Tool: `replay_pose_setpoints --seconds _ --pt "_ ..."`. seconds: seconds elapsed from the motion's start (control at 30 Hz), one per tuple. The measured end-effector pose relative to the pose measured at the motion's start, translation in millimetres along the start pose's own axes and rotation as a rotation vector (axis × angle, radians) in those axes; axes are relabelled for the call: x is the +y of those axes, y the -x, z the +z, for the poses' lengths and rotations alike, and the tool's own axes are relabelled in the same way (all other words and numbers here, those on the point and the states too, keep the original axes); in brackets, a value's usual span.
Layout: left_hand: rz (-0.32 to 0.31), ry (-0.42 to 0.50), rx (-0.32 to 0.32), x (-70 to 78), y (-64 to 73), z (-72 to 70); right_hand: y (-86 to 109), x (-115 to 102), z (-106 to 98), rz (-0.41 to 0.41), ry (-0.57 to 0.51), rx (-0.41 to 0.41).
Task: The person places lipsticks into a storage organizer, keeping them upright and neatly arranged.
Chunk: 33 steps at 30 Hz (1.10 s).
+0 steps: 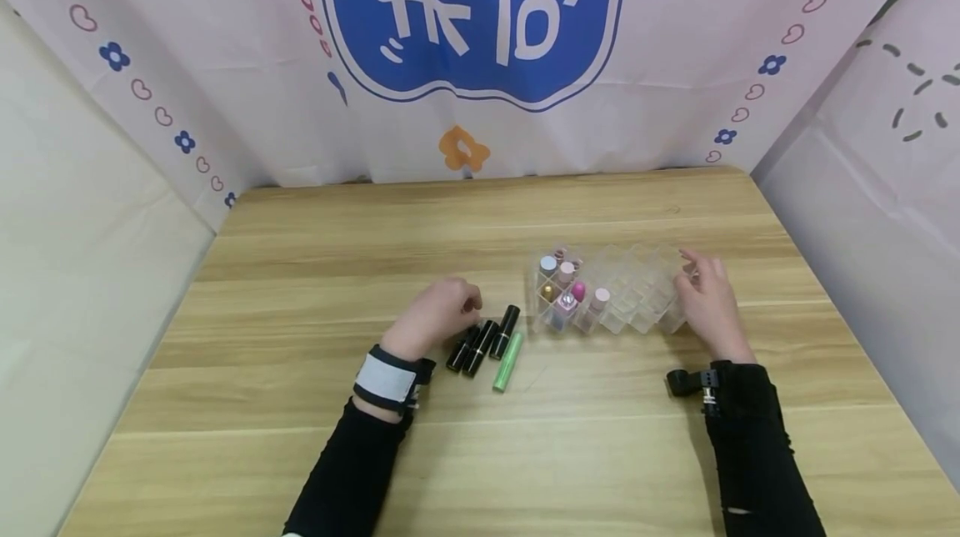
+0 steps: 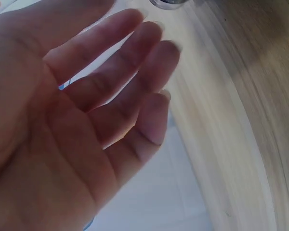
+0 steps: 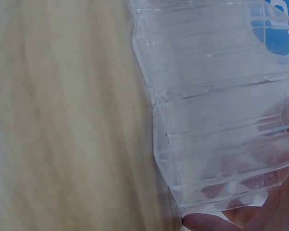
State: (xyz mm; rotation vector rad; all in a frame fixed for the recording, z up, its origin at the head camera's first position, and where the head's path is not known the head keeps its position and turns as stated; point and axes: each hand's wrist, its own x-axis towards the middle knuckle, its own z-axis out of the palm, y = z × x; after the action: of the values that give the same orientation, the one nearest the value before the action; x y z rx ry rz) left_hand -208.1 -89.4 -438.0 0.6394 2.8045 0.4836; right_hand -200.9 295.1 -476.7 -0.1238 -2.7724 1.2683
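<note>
My left hand (image 1: 438,312) hovers above several black lipstick tubes (image 1: 480,348), its fingers loosely bent. Nothing lies against the palm or fingers of that hand (image 2: 82,110) in the left wrist view. A slim green tube (image 1: 507,363) lies beside the black ones. To their right stands a clear plastic cosmetics organizer (image 1: 633,291) with diamond-shaped compartments. Its left part holds several small tubes and bottles with pale, pink and gold caps (image 1: 566,273). My right hand (image 1: 712,303) grips the organizer's right end; through the transparent wall (image 3: 221,110), its fingers show in the right wrist view.
The wooden table (image 1: 300,270) extends around these things. At its back hangs a white cloth (image 1: 247,103) with a blue emblem, and pale cloth panels (image 1: 75,212) stand along both sides. Each wrist carries a strapped camera (image 1: 682,383).
</note>
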Motion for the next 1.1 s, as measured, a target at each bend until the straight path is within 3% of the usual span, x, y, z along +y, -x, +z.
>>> replay_pose_setpoints --seconds 0.2,0.33,0.73,1.1 --pt "-0.057 0.018 -0.089 -1.7 4.2 2.2 -0.9 1 1 0.003 0.002 0.002" --pt "-0.07 0.023 -0.116 -1.2 6.9 4.1 -1.2 1 1 0.001 0.001 -0.001" --pt "-0.081 0.09 -0.092 -0.2 14.6 5.6 -0.5 0 -1 -0.009 0.02 0.006" --pt "-0.084 0.09 -0.072 -4.9 14.1 7.4 1.2 0 0 -0.018 0.017 0.005"
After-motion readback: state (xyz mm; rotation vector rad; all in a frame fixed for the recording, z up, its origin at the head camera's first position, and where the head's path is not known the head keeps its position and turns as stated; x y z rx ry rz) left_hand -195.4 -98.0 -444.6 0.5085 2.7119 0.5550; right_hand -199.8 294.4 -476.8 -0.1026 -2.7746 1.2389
